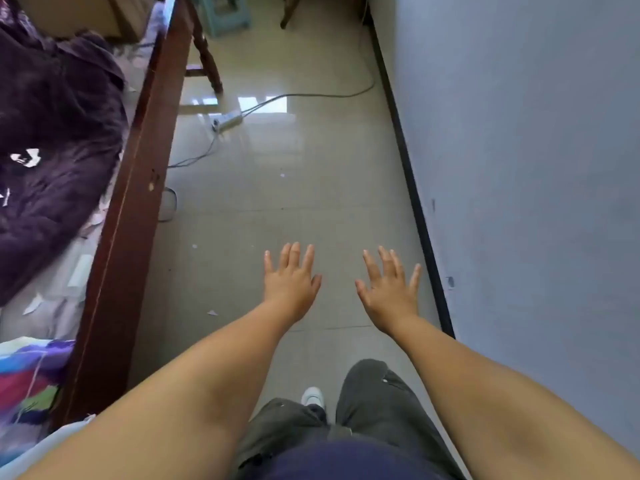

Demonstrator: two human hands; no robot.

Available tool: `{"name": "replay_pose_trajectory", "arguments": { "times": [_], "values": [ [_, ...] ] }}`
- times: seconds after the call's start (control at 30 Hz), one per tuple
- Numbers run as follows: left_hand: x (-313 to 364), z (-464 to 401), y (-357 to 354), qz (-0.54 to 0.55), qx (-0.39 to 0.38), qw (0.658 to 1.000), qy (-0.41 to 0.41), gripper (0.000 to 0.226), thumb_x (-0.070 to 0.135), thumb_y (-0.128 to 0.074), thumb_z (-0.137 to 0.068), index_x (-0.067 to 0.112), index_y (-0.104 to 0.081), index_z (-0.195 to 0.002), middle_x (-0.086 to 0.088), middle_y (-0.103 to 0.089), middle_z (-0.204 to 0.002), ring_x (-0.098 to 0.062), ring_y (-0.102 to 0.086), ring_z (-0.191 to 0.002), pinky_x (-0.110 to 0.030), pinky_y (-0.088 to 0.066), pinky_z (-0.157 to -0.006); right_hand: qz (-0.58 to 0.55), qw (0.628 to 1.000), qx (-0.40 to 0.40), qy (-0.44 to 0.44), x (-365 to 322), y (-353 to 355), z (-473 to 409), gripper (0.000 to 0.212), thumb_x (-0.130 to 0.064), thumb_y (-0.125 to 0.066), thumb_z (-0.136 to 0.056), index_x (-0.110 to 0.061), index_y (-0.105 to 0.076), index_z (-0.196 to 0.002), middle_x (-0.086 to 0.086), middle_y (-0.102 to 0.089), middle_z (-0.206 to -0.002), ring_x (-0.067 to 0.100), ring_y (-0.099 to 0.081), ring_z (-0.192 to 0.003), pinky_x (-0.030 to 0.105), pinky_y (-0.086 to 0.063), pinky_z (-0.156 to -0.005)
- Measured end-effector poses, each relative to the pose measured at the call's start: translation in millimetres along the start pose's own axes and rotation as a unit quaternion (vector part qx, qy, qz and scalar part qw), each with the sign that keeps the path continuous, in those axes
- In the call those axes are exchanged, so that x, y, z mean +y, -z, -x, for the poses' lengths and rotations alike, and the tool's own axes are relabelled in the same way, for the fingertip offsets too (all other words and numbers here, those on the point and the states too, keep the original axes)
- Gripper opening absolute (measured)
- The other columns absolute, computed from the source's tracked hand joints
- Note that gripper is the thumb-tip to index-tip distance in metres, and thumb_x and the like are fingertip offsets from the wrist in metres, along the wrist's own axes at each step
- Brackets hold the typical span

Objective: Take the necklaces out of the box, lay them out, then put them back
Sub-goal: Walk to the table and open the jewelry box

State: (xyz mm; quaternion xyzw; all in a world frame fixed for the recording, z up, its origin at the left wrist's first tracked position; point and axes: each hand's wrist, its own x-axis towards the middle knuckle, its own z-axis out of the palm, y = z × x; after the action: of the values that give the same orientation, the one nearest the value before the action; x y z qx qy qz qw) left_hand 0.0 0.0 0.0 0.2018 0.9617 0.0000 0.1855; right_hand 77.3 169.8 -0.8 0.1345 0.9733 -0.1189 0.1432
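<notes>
Both grips are wide and hold nothing: the left hand (291, 282) and right hand (389, 289) are stretched forward side by side, backs up and fingers spread, over a glossy tiled floor (277, 188). No box or necklaces appear anywhere in the head view. Below the bare forearms, the person stands in dark grey trousers (374, 393), with one white shoe (313, 396) showing between the legs. To the left runs a dark wooden bed frame (138, 188), topped by a purple fleece blanket (55, 133) and a multicoloured cloth (31, 375). Farther ahead, a white power strip (227, 121) lies on the floor with its cable (329, 95) trailing toward the pale wall (519, 168) on the right.
</notes>
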Motion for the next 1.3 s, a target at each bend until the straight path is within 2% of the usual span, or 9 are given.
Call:
{"name": "replay_pose_trajectory", "arguments": {
  "times": [0.1, 0.2, 0.47, 0.63, 0.9, 1.13, 1.3],
  "values": [
    [4, -31, 7, 0.015, -0.004, 1.000, 0.022, 0.059, 0.045, -0.019, -0.098, 0.020, 0.001, -0.148, -0.008, -0.005, -0.159, -0.024, 0.002, -0.145, -0.054, 0.005, -0.114, 0.010, 1.000, -0.007, -0.017, 14, 5, -25, 0.059, -0.046, -0.024, -0.098, -0.030, 0.000, -0.149, 0.003, 0.002, -0.160, 0.022, 0.007, -0.147, 0.062, 0.010, -0.110],
    [14, -74, 19, 0.008, -0.008, 1.000, -0.007, 0.059, 0.045, -0.019, -0.098, 0.020, 0.002, -0.147, -0.009, -0.003, -0.159, -0.024, 0.003, -0.145, -0.054, 0.006, -0.114, 0.004, 1.000, -0.017, -0.022, 31, 13, -62, 0.059, -0.045, -0.024, -0.098, -0.030, 0.001, -0.149, 0.003, 0.002, -0.160, 0.022, 0.008, -0.146, 0.062, 0.011, -0.110],
    [58, -230, 74, 0.026, -0.002, 1.000, 0.014, 0.059, 0.044, -0.022, -0.098, 0.021, -0.001, -0.148, -0.008, -0.005, -0.158, -0.023, 0.002, -0.145, -0.053, 0.004, -0.114, 0.041, 0.999, -0.015, 0.030, 86, 92, -228, 0.058, -0.045, -0.024, -0.099, -0.028, -0.001, -0.150, 0.004, 0.001, -0.160, 0.021, 0.007, -0.146, 0.061, 0.007, -0.112],
    [65, -320, 116, 0.045, 0.013, 0.998, 0.049, 0.058, 0.043, -0.024, -0.098, 0.021, -0.004, -0.147, -0.008, -0.007, -0.158, -0.022, -0.001, -0.144, -0.054, 0.002, -0.114, 0.051, 0.998, -0.024, 0.036, 96, 138, -328, 0.057, -0.043, -0.025, -0.099, -0.026, -0.004, -0.150, 0.005, -0.002, -0.160, 0.021, 0.004, -0.146, 0.061, 0.005, -0.113],
    [17, -488, 176, 0.072, 0.019, 0.993, 0.090, 0.058, 0.044, -0.022, -0.098, 0.021, -0.002, -0.147, -0.008, -0.005, -0.158, -0.023, 0.000, -0.145, -0.053, 0.002, -0.114, 0.062, 0.994, -0.045, 0.075, 68, 173, -508, 0.056, -0.042, -0.024, -0.100, -0.027, -0.003, -0.150, 0.005, -0.001, -0.160, 0.021, 0.005, -0.147, 0.060, 0.007, -0.112],
    [-59, -644, 266, 0.070, 0.008, 0.994, 0.082, 0.058, 0.043, -0.024, -0.098, 0.020, -0.004, -0.148, -0.010, -0.008, -0.158, -0.024, -0.002, -0.145, -0.053, 0.000, -0.114, 0.032, 0.999, -0.018, 0.004, 30, 246, -674, 0.055, -0.040, -0.023, -0.100, -0.026, -0.004, -0.150, 0.006, -0.004, -0.160, 0.022, 0.000, -0.147, 0.060, 0.002, -0.114],
    [-74, -749, 310, 0.083, 0.008, 0.994, 0.076, 0.058, 0.044, -0.024, -0.098, 0.020, -0.005, -0.147, -0.010, -0.011, -0.157, -0.025, -0.005, -0.144, -0.053, -0.002, -0.115, 0.013, 0.999, -0.033, -0.014, 14, 278, -770, 0.055, -0.040, -0.024, -0.100, -0.026, -0.005, -0.150, 0.007, -0.005, -0.160, 0.023, -0.001, -0.147, 0.060, 0.002, -0.114]
  ]
}}
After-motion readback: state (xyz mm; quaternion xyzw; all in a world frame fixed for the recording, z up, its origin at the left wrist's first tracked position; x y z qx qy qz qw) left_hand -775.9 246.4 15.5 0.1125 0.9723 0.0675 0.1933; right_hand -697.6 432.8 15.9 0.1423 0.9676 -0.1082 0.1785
